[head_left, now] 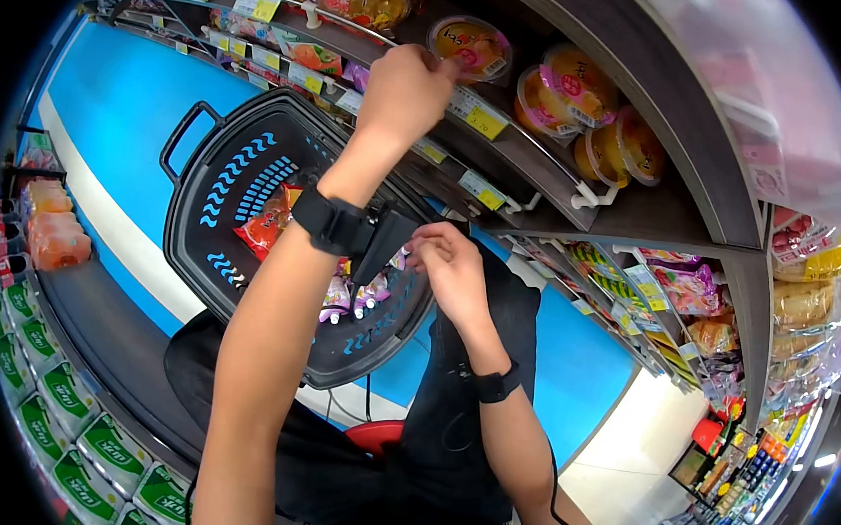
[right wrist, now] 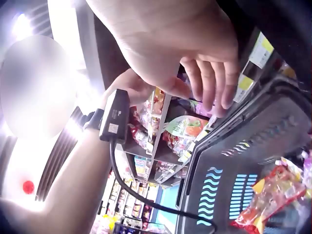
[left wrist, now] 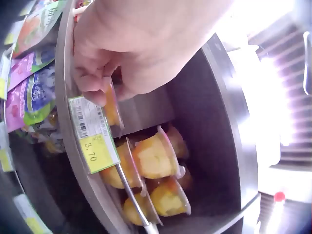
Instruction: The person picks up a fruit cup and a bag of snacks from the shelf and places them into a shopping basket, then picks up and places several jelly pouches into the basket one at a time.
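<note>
At the shelf edge my left hand [head_left: 405,95] pinches a fruit jelly cup [head_left: 470,48] with a clear lid and pink label. In the left wrist view, the thumb and fingers of the left hand [left wrist: 131,48] grip the rim of this jelly cup [left wrist: 111,106], partly hidden by them. More orange and yellow jelly cups [head_left: 572,85] stand beside it on the shelf. My right hand [head_left: 453,274] hangs with loosely bent fingers near the rim of a black basket [head_left: 181,202], holding nothing. Inside the basket lie a red snack bag [head_left: 262,230] and several purple-and-white pouches [head_left: 371,293].
A yellow price tag [head_left: 482,121] hangs on the shelf rail below the cups. Lower shelves [head_left: 619,282] carry bagged snacks. Green-and-white packs [head_left: 62,391] line the opposite side. The floor [head_left: 106,84] is blue, and a red object [head_left: 375,435] shows between the legs.
</note>
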{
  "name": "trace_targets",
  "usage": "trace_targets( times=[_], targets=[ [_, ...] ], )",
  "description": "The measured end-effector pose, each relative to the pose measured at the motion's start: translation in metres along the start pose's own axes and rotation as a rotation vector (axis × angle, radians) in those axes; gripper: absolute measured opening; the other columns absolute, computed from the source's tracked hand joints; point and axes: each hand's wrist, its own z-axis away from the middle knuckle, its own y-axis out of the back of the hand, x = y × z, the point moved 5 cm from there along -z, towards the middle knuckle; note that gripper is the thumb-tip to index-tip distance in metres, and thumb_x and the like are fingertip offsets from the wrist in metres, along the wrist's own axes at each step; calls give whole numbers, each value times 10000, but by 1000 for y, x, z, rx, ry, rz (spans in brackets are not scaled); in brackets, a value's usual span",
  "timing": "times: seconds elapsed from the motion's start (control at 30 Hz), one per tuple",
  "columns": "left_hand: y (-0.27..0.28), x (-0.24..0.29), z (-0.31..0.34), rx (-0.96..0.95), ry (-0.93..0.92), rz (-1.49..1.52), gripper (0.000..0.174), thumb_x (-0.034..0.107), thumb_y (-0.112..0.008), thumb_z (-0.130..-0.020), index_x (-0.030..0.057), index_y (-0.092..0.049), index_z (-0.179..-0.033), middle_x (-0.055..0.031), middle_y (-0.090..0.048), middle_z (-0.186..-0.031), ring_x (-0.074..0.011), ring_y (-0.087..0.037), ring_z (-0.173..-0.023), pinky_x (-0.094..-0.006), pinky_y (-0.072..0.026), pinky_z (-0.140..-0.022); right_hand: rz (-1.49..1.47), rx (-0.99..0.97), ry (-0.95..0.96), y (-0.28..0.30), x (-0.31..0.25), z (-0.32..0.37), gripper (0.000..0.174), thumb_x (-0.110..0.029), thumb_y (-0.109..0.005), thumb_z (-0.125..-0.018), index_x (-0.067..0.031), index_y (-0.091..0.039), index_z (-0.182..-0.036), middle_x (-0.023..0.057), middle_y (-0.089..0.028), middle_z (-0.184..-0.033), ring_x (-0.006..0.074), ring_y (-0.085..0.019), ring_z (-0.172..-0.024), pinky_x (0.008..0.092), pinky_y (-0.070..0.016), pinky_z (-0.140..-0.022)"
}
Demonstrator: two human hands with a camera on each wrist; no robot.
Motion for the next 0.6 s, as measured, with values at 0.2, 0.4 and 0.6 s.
trace_targets(
  times=[0.2, 0.4, 0.6],
  targets=[
    [-4, -1, -3, -116, 141, 677, 204, 194, -635, -930, 6, -598, -860, -66, -600, -723, -170, -629, -625, -286, -512, -620, 119, -80, -57, -6, 9, -6, 224, -146, -600, -918, 30, -642, -1049, 101, -708, -893, 155, -671, -729, 279, -517, -652],
    [13, 14, 5, -28, -25, 991, 142, 72, -507, -971, -8, -539, -858, -70, -550, -732, -253, -669, -785, -353, -549, -811, 182, -27, -13, -8, 21, -10, 284, -221, -630, -854, 32, -671, -978, 182, -701, -822, 301, -690, -760, 360, -518, -707],
    [29, 45, 9, -292, -133, 1002, 170, 107, -506, -978, -12, -554, -866, -68, -538, -739, -224, -630, -781, -342, -516, -784, 205, -46, -3, -11, 21, -10, 325, -273, -641, -841, 24, -674, -971, 193, -701, -840, 335, -692, -796, 376, -527, -748]
  ],
)
